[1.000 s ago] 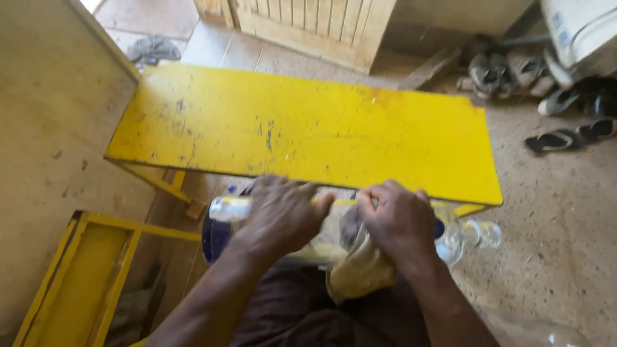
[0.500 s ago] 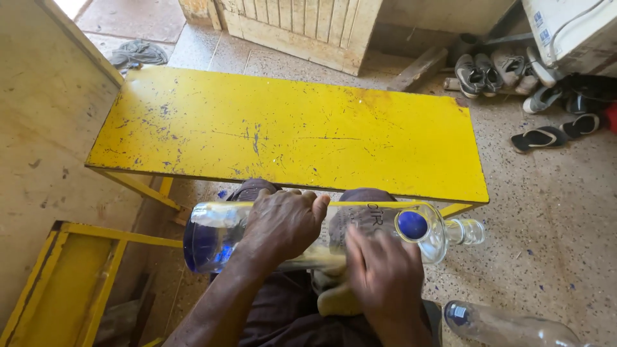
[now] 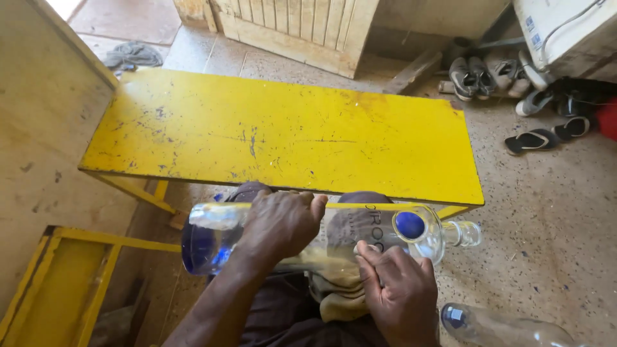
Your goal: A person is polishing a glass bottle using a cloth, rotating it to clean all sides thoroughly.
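Clear glass bottle [image 3: 334,234] with a blue base and a round blue emblem lies on its side across my lap, just below the near edge of the scuffed yellow wooden bench [image 3: 283,135], its neck pointing right. My left hand [image 3: 279,225] is clamped around the bottle's middle, fingers curled over the top. My right hand [image 3: 398,289] presses a crumpled yellowish cloth [image 3: 334,286] against the glass near the shoulder, fingers closed on the fabric. Another clear bottle [image 3: 508,328] lies on the speckled floor [image 3: 553,212] at my right. Shoes and sandals [image 3: 514,83] sit well beyond the bench.
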